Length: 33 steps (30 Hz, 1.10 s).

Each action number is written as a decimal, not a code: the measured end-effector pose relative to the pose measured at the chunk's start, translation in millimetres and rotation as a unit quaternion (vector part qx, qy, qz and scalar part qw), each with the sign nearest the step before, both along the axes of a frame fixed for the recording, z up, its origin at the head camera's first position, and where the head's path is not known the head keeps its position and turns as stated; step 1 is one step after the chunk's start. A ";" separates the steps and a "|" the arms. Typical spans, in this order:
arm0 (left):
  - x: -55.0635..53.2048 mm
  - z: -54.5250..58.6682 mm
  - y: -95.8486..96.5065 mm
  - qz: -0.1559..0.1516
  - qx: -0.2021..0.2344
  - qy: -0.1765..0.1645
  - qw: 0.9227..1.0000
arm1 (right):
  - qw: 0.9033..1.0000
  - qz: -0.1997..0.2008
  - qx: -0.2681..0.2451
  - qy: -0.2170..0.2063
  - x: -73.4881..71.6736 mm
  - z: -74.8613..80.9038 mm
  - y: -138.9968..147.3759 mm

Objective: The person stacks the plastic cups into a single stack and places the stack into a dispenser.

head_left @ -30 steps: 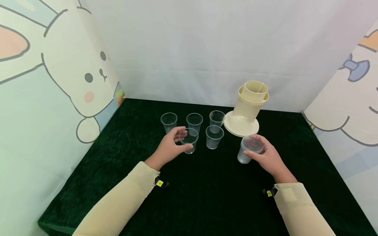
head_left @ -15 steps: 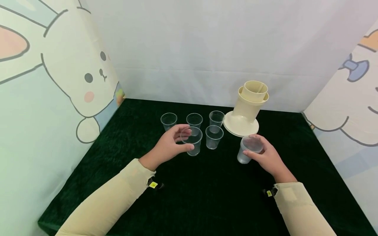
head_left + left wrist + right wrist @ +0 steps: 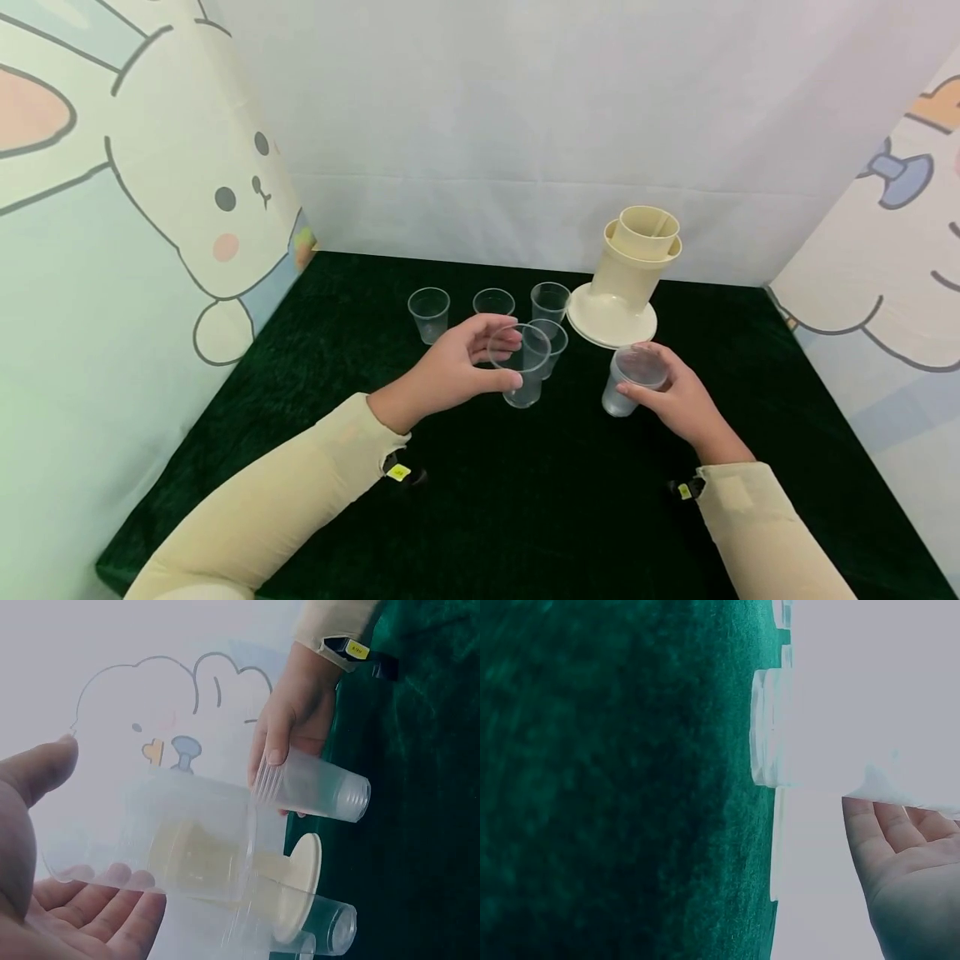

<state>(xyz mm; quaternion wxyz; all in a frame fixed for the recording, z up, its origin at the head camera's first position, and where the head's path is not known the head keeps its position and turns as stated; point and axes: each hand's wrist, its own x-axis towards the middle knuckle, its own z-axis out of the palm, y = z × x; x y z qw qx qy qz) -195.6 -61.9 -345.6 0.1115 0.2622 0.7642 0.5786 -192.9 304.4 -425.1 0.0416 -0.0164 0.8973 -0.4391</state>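
My left hand point(image 3: 512, 358) grips a clear plastic cup point(image 3: 521, 367) by its rim and side, lifted just above the green cloth in front of another clear cup point(image 3: 557, 335). In the left wrist view this held cup point(image 3: 187, 840) lies between my thumb and fingers. My right hand point(image 3: 636, 375) holds a cloudier clear cup point(image 3: 626, 383), tilted slightly, low over the cloth near the cream holder point(image 3: 626, 279). In the right wrist view that cup point(image 3: 780, 727) fills the top, with my palm below it.
Three more clear cups point(image 3: 429, 312) point(image 3: 493, 300) point(image 3: 551, 300) stand in a row at the back of the dark green cloth point(image 3: 525, 500). White walls with cartoon animals close in the left, back and right sides.
My left hand has lifted its cup and carried it to the right, toward the right hand. The right hand and its cup have stayed almost still.
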 end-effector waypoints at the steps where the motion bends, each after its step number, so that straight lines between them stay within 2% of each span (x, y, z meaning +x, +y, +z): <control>1: -0.1 0.5 1.7 -0.004 0.001 0.000 1.000 | 1.000 0.001 0.000 -0.001 0.1 -0.1 0.0; 7: -2.2 1.8 12.9 -0.018 -0.013 0.014 1.000 | 1.000 0.000 0.005 0.002 2.7 -1.1 2.7; 15: -7.1 6.9 27.5 -0.019 -0.027 0.030 0.999 | 1.000 0.002 -0.001 0.003 2.9 -2.0 2.8; 23: -12.5 8.8 39.3 -0.029 -0.019 0.023 0.999 | 1.000 0.000 -0.008 0.002 1.9 -2.3 -0.2; 28: -18.5 10.7 50.2 -0.034 -0.008 0.021 0.999 | 1.000 -0.001 -0.007 0.001 1.9 -1.7 -0.2; 33: -27.4 12.5 63.6 -0.026 -0.012 0.038 0.999 | 1.000 -0.001 -0.007 -0.002 1.6 -0.6 -0.1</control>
